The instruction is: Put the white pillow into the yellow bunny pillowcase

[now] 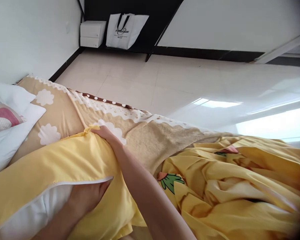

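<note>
A yellow quilt cover (72, 156) lies across the bed at the lower left, its white-edged opening gaping towards me. White filling (37, 208) shows inside the gap. My right hand (105, 133) reaches over the cover and is closed on its far corner, where the cloth bunches up. Coming from the lower left, my left hand (87, 195) has slipped into the opening beside the white filling. Its fingertips are hidden beneath the edge, so their grip cannot be seen. Crumpled yellow fabric (225, 186) with carrot prints spreads out to the right.
Under everything lies a tan bed sheet (155, 143) with white cloud shapes. White pillows (27, 116) rest at the left by the wall. Beyond the bed are a pale tiled floor (130, 80), a black shelf, a white box (91, 33) and a white tote bag (123, 33).
</note>
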`<action>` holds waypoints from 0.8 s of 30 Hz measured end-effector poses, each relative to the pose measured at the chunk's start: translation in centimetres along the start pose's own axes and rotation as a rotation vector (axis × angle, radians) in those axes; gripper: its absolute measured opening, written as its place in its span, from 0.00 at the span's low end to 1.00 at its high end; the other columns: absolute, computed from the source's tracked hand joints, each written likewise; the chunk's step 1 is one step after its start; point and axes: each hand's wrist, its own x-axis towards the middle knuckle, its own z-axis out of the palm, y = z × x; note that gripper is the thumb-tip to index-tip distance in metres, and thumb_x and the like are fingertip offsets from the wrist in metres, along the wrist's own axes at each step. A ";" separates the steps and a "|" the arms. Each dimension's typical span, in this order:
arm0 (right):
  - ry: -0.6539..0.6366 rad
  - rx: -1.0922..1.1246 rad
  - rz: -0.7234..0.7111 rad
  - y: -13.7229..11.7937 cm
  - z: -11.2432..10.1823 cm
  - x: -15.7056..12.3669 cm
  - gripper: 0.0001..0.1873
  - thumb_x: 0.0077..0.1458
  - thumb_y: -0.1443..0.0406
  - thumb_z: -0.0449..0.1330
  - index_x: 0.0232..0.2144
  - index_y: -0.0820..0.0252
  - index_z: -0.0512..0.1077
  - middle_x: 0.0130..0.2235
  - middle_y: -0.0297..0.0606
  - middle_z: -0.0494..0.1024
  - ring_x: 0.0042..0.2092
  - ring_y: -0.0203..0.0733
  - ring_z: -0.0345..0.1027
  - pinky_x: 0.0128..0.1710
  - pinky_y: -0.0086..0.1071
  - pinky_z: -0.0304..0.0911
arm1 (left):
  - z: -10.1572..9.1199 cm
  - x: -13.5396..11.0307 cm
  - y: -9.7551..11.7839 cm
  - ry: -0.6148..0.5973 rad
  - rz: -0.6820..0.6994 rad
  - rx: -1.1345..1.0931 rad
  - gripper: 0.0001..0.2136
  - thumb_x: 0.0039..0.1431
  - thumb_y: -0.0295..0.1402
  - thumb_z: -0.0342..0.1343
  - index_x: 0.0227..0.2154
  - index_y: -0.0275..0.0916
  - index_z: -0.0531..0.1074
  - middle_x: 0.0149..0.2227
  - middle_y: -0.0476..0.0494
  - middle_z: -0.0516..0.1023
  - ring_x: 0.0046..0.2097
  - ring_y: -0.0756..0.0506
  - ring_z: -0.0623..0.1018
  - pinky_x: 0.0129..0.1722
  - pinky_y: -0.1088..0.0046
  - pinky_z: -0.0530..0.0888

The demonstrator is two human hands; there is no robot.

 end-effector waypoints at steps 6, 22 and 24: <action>0.291 -0.070 -0.070 -1.7 -0.3 1.8 0.09 0.52 0.59 0.60 0.29 0.59 0.74 0.34 0.40 0.77 0.41 0.46 0.69 0.40 0.34 0.60 | -0.1 -1.9 -2.4 -0.094 0.008 0.087 0.32 0.65 0.43 0.51 0.68 0.53 0.47 0.66 0.47 0.62 0.64 0.41 0.64 0.60 0.62 0.66; 0.245 -0.254 -0.204 -6.7 -1.2 -1.9 0.14 0.63 0.58 0.51 0.39 0.59 0.72 0.46 0.48 0.76 0.47 0.51 0.68 0.48 0.41 0.61 | -2.0 1.0 -3.8 0.055 0.046 0.250 0.35 0.61 0.32 0.53 0.69 0.55 0.46 0.62 0.41 0.66 0.60 0.38 0.69 0.58 0.57 0.68; 0.252 -0.291 -0.311 -7.6 -1.5 -4.1 0.12 0.61 0.63 0.53 0.43 0.59 0.71 0.50 0.47 0.74 0.50 0.49 0.66 0.51 0.41 0.58 | -1.9 2.0 -4.1 0.079 0.015 0.255 0.34 0.62 0.28 0.51 0.68 0.55 0.49 0.62 0.42 0.67 0.61 0.38 0.68 0.59 0.54 0.68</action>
